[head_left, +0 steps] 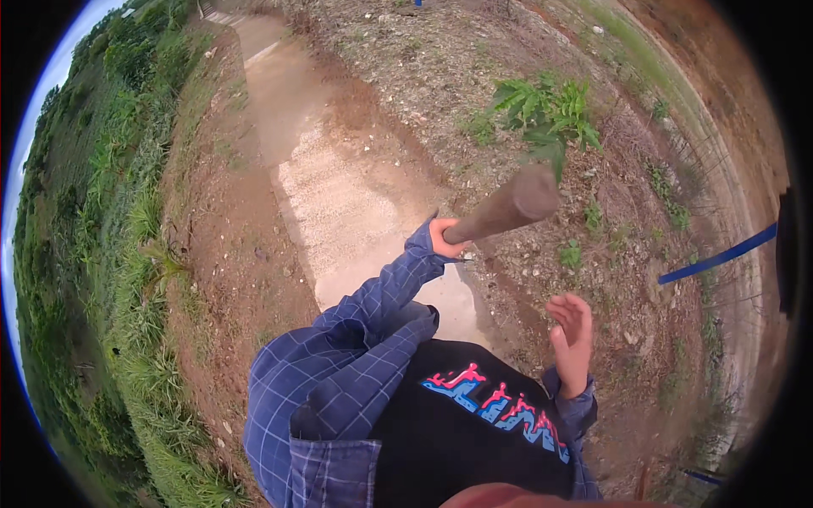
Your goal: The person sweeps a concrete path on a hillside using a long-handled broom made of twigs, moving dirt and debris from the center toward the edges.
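My left hand (446, 238) is wrapped round a thick brown wooden pole (500, 207). The pole's rounded end points up toward the view and slants to the right. Whatever lies at its lower end is hidden behind my hand and sleeve. Off to the right, my right hand (575, 343) is held up near my body with its fingers loosely bent and thumb apart. It holds nothing and is clear of the pole. Both arms wear a blue checked sleeve (373, 292) over a black shirt (423, 457) with a bright print.
A pale concrete path (339, 190), partly covered in brown soil, runs away to the upper left. Stony ground with a leafy green plant (550, 114) lies to the right. Dense grass (144, 364) borders the left side. A blue strap (720, 256) shows at the right edge.
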`<state>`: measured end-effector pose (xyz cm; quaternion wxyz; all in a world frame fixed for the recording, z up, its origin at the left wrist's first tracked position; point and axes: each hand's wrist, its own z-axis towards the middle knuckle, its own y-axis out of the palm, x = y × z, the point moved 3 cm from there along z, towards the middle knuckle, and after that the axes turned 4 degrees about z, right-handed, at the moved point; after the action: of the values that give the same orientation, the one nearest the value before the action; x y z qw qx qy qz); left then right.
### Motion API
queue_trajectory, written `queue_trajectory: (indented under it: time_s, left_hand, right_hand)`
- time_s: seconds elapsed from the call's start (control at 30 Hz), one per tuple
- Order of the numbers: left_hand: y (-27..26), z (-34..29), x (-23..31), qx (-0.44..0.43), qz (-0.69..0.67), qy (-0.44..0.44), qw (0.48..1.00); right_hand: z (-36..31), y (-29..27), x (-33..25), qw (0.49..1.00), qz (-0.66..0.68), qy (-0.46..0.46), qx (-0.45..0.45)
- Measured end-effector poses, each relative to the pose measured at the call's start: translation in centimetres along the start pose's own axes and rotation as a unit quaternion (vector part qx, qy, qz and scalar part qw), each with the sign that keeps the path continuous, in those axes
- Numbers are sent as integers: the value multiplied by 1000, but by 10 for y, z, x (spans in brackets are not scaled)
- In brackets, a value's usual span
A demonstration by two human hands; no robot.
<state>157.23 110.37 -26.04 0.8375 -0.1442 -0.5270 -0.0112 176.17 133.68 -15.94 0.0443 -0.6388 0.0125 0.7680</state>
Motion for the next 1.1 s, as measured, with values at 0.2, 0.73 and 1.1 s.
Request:
queue_trajectory:
  time_s: [0.2,0.73,1.1]
  left_hand:
    - [-55,71,42,54,-268,-27,962]
    - [65,1,189,-514,-313,185,777]
    - [38,-21,322,-602,-470,194,616]
  right_hand:
    - [5,39,70,987,-105,92,79]
    - [-145,111,192,913,-163,269,259]
    - [-100,53,130,867,-241,-8,437]
